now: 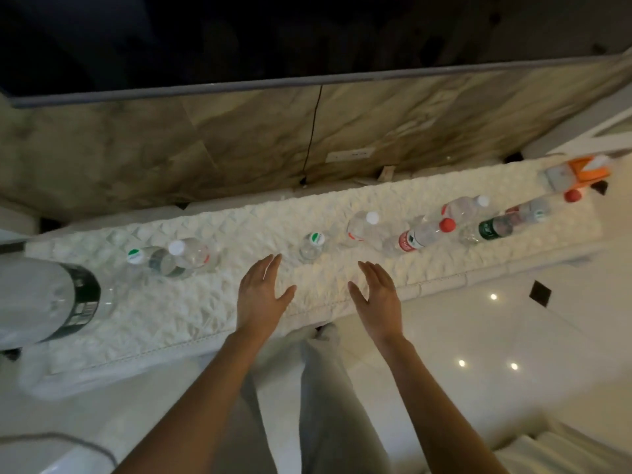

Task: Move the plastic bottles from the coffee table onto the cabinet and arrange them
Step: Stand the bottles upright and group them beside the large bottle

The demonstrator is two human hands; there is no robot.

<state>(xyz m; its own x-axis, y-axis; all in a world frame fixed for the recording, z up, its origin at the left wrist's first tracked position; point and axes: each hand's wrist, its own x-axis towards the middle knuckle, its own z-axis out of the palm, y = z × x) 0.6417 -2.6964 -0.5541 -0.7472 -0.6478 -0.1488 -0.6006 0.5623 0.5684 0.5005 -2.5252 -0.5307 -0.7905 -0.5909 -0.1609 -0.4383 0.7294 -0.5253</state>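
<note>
Clear plastic bottles stand scattered along a long cabinet [212, 323] covered by a white quilted runner. At the left a green-capped bottle [150, 260] touches a white-capped bottle [191, 255]; a small green-capped one [312, 246] stands alone just beyond the hands. To the right come another white-capped bottle [361, 227], a red-capped bottle [422, 236] with a red label, a dark-green-labelled bottle [487, 229] and two more behind them, close together toward the far right end, where an orange-and-white box [581, 172] sits. A large bottle with a dark label [51, 302] looms at the left edge, very near the camera. The left hand [261, 295] and right hand [379, 294] hover over the runner's near edge, fingers straight and spread, palms facing each other, holding nothing. Between the left pair and the small bottle the runner is bare, as is the strip along the front edge. Behind the cabinet rises a marble wall [239, 138]; below the front edge lies glossy white floor [478, 336].
</note>
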